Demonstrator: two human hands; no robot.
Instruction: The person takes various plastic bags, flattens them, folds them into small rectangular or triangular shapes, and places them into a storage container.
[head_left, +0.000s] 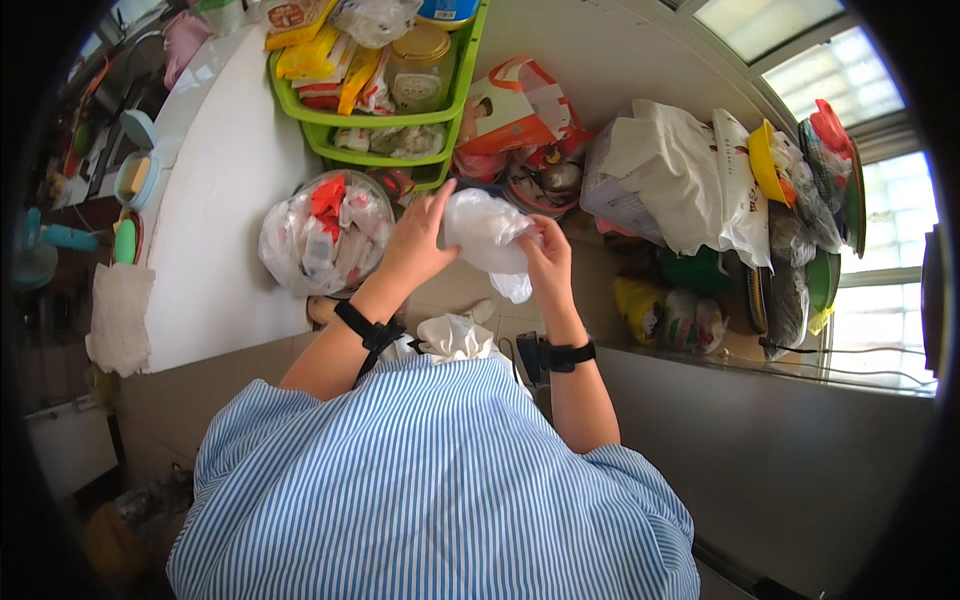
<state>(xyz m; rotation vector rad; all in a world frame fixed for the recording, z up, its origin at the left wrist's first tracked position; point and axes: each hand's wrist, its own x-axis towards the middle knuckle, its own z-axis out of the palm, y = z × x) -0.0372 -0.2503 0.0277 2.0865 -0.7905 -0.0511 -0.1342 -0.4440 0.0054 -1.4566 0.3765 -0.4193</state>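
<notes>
Between my hands, in front of my body, is a crumpled translucent white plastic bag (487, 232). The fingers and thumb of my right hand (550, 251) pinch its right edge, and a loose end of it hangs down below. My left hand (416, 244) is at the bag's left side with thumb and fingers spread apart; whether it touches the bag I cannot tell. To the left of that hand stands a round bin (330, 232) lined with a clear bag, with plastic wrappers and a red scrap inside. Both my wrists carry black straps.
Ahead rises a green tiered rack (375, 118) with food packets and a lidded jar (420, 67). Right of it are an orange-and-white bag (510, 105) and a crate (615, 180) under a white bag (667, 172). A white partition (217, 225) bounds the left; a grey surface (750, 450) is at right.
</notes>
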